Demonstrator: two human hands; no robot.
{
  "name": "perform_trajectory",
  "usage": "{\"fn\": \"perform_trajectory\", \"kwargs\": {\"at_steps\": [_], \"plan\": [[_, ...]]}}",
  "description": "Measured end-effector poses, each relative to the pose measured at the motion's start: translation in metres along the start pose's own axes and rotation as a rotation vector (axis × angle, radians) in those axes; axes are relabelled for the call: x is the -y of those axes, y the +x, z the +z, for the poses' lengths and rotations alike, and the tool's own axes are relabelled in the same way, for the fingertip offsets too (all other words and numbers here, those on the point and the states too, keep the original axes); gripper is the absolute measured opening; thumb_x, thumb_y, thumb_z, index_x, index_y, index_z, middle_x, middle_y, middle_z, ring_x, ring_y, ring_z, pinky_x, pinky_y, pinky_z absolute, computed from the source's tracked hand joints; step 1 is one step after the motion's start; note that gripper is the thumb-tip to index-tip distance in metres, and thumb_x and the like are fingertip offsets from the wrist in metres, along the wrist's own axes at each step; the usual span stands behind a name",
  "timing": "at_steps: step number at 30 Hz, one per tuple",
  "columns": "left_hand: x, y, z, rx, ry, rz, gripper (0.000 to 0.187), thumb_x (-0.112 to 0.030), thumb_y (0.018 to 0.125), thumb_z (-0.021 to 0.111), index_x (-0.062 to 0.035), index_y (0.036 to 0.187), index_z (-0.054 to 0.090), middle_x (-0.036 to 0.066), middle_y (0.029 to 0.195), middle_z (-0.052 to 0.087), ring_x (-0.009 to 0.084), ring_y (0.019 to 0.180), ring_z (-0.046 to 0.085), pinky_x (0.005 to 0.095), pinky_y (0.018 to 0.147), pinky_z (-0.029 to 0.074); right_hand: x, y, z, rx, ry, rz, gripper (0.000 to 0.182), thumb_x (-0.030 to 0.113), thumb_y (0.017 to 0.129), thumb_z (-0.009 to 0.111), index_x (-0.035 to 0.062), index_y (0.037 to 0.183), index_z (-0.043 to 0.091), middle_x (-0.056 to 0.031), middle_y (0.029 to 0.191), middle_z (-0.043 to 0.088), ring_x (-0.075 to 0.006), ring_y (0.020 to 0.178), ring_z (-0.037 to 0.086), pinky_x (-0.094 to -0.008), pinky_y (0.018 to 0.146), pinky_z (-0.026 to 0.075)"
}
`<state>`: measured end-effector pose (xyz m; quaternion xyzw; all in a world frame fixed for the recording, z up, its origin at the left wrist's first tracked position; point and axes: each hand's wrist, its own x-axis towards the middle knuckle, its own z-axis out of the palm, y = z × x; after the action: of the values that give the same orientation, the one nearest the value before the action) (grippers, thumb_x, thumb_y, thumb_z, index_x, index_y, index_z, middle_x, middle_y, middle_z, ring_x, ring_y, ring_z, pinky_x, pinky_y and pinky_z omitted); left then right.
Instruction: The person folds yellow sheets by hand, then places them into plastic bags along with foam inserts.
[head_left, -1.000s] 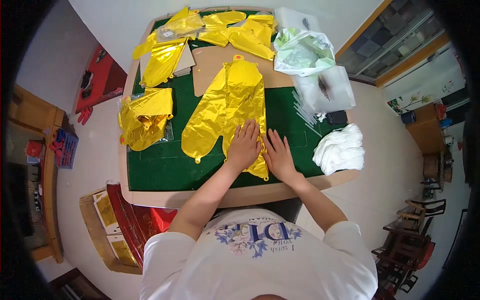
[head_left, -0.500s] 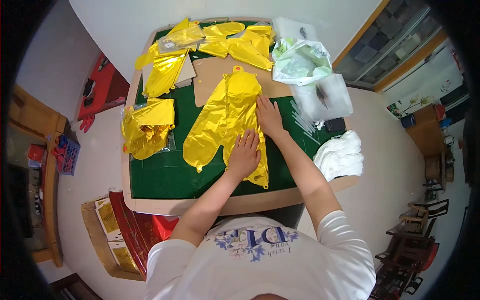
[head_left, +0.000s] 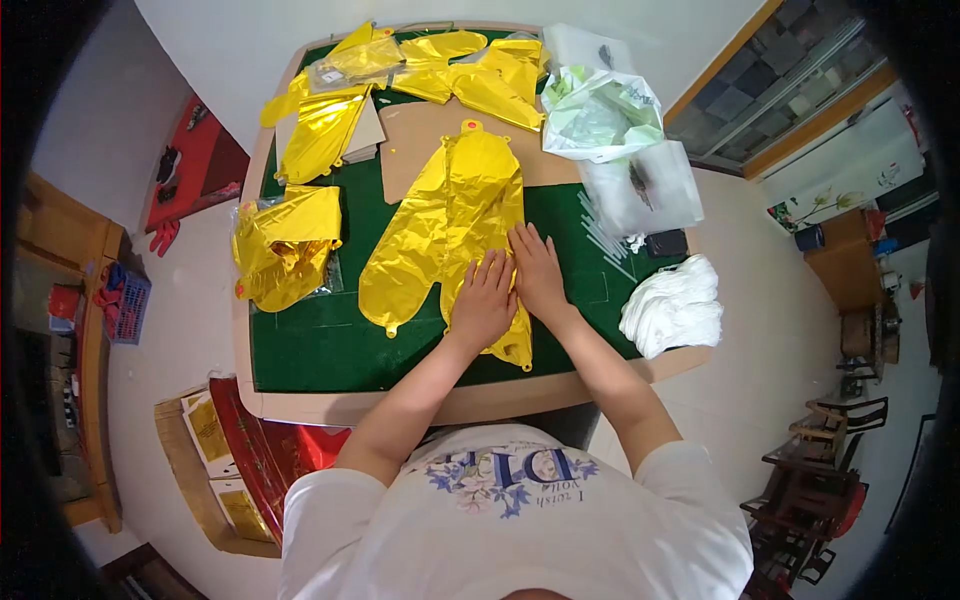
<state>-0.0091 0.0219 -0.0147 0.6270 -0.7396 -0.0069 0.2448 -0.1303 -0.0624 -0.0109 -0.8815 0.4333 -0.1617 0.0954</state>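
A flat gold foil piece, shaped like two joined long lobes, lies on the green-topped table. My left hand rests palm down on its right lobe, fingers stretched out. My right hand lies at the right edge of that lobe, fingers extended and partly on the foil. The two hands nearly touch. The foil's upper end, with a small red-marked tab, overlaps a brown cardboard sheet.
More gold foil lies left, and further foil at the back. A plastic bag, clear packets, thin pale strips, a black object and a white bundle sit right.
My right hand has slid down along the foil's right edge, closer to my left hand. My left hand stays on the right lobe. The whole view has shifted slightly.
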Motion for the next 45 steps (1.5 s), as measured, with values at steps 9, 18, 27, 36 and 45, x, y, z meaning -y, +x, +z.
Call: {"fn": "perform_trajectory", "kwargs": {"at_steps": [9,18,27,36,45], "plan": [[0.003,0.005,-0.001,0.036,-0.180,-0.057,0.054,-0.023,0.089,0.054,-0.0004,0.136,0.043,0.019,0.144,0.038,0.0325,0.137,0.032,0.0467,0.112,0.024,0.005,-0.004,-0.002,-0.051,0.001,-0.019,0.052,0.008,0.087,0.049,0.0009,0.138,0.040,-0.0138,0.148,0.036,-0.0286,0.141,0.027,-0.0477,0.115,0.019],[0.005,-0.024,-0.017,0.054,0.012,-0.032,0.056,-0.031,0.089,0.057,-0.0036,0.136,0.045,0.018,0.144,0.038,0.0337,0.137,0.031,0.0496,0.112,0.025,0.002,-0.003,0.007,-0.095,-0.027,-0.023,0.051,0.006,0.086,0.048,0.0027,0.137,0.043,-0.0128,0.146,0.040,-0.0280,0.139,0.031,-0.0484,0.113,0.021],[0.008,-0.026,-0.010,0.061,-0.004,-0.032,0.056,-0.031,0.090,0.055,-0.0056,0.139,0.042,0.017,0.146,0.036,0.0338,0.138,0.029,0.0497,0.112,0.024,0.016,0.000,0.006,-0.059,0.025,-0.048,0.051,0.007,0.085,0.049,0.0016,0.136,0.044,-0.0147,0.146,0.039,-0.0274,0.139,0.031,-0.0483,0.114,0.020],[0.027,-0.006,-0.040,-0.031,-0.266,-0.130,0.051,-0.025,0.087,0.061,-0.0010,0.130,0.049,0.021,0.136,0.046,0.0381,0.129,0.040,0.0451,0.108,0.033,0.018,0.001,0.009,-0.056,0.003,-0.057,0.049,0.006,0.087,0.048,0.0025,0.136,0.044,-0.0139,0.145,0.040,-0.0276,0.138,0.033,-0.0463,0.114,0.021],[0.133,0.038,-0.074,-0.008,0.127,-0.750,0.050,-0.042,0.079,0.067,-0.0015,0.108,0.060,0.018,0.111,0.057,0.0359,0.104,0.054,0.0450,0.086,0.048,0.016,0.000,0.015,-0.128,-0.031,-0.078,0.043,0.006,0.090,0.045,0.0047,0.133,0.046,-0.0124,0.142,0.044,-0.0282,0.135,0.037,-0.0469,0.112,0.026]]}}
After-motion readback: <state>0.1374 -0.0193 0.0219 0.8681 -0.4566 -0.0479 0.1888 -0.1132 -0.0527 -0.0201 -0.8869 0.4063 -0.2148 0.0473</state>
